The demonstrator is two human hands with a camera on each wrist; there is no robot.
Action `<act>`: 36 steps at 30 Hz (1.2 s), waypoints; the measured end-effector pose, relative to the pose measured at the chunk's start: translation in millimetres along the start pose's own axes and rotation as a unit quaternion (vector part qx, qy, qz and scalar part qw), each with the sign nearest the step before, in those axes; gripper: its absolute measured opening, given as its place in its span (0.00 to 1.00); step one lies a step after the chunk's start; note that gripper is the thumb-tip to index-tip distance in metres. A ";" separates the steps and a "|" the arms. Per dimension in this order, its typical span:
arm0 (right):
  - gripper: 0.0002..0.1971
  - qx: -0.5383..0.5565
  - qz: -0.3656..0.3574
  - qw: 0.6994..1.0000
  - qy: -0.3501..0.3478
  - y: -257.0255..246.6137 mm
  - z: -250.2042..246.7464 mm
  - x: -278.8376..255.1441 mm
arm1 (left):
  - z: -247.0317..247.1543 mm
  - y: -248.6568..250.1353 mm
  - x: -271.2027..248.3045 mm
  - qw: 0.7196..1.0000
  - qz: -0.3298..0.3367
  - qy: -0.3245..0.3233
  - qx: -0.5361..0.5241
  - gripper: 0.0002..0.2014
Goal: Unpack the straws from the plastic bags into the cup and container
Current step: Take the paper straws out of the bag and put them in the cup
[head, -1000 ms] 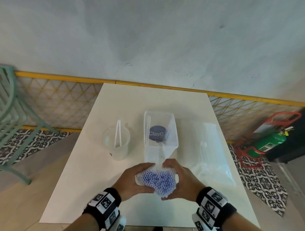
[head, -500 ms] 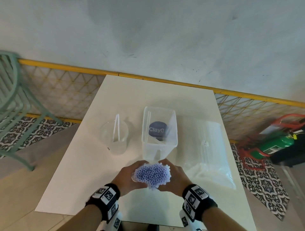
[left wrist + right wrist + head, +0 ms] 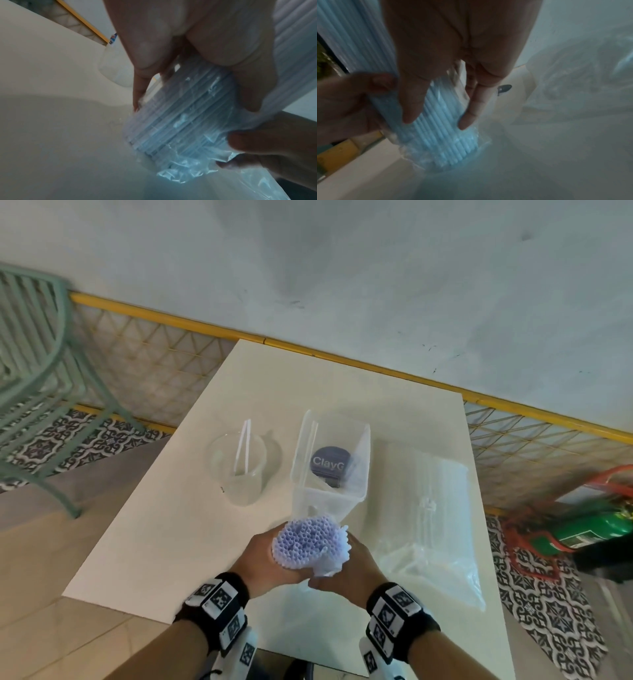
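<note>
The head view was evenly and softly lit, with faint shadows on the pale surface and wide-angle bending and smear toward its edges. Both wrist views were dim, bluish and grainy. Close fingers were blurred, and a broad soft shadow lay over the surface there.

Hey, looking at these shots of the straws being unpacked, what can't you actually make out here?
- Label in the container: head view, its wall cuts the word off after "ClayG".
- Lower end of the straw bundle: head view, behind the left hand and right hand.
- Contents of the plastic bag on the table: head view, blurred, no count possible.
- Cup: left wrist view, mostly behind the fingers.
</note>
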State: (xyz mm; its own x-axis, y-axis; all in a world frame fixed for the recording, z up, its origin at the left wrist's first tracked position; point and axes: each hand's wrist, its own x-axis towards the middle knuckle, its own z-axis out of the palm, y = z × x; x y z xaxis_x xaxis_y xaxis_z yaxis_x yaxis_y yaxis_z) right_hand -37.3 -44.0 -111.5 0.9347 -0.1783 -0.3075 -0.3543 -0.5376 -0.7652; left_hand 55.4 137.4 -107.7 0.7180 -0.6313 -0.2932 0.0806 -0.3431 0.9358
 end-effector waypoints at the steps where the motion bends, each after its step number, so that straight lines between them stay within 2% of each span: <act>1: 0.40 -0.025 -0.025 0.999 0.000 -5.5 -5.3 -3.9 | -0.9 -2.4 -0.5 1.000 -0.003 0.011 0.001 0.28; 4: 0.45 -0.065 -0.083 0.993 0.055 -22.1 -21.4 -20.5 | -7.3 -7.5 -3.7 0.999 -0.004 0.036 0.013 0.30; 6: 0.42 -0.057 -0.133 0.985 0.089 -38.9 -28.0 -27.5 | -14.3 -11.4 -5.8 0.999 -0.005 0.047 0.007 0.29; 9: 0.35 -0.052 -0.184 0.977 0.089 -66.0 -30.2 -26.2 | -25.7 -13.5 -9.3 0.998 0.000 0.054 0.013 0.27; 13: 0.28 -0.094 -0.184 0.974 0.088 -88.0 -23.2 -15.7 | -50.3 -17.2 -14.4 0.998 0.000 0.062 0.002 0.27; 16: 0.24 -0.082 -0.173 0.978 0.079 -102.8 -13.7 -5.8 | -73.3 -22.8 -17.8 0.998 -0.002 0.066 -0.013 0.29; 22: 0.12 -0.062 -0.197 0.971 0.124 -134.9 13.6 13.3 | -115.1 -30.5 -19.4 0.999 0.013 0.053 0.000 0.31; 26: 0.11 -0.042 -0.229 0.960 0.156 -152.4 23.8 23.2 | -136.6 -31.1 -19.6 0.999 0.009 0.053 0.001 0.30; 30: 0.19 -0.023 -0.233 0.958 0.167 -162.7 35.9 33.7 | -156.9 -34.6 -20.4 0.999 0.003 0.051 0.001 0.30; 36: 0.08 -0.022 -0.261 0.944 0.203 -180.3 45.7 42.6 | -175.1 -33.0 -23.9 0.999 0.006 0.045 0.002 0.28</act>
State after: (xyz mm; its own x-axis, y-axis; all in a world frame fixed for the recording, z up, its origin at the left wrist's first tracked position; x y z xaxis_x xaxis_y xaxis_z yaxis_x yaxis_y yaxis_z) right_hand 65.0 83.0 -12.5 0.9191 -0.1756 0.3528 0.1501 -0.6718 -0.7254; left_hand 156.7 285.6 -97.3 0.7778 -0.5705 -0.2639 0.0695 -0.3392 0.9381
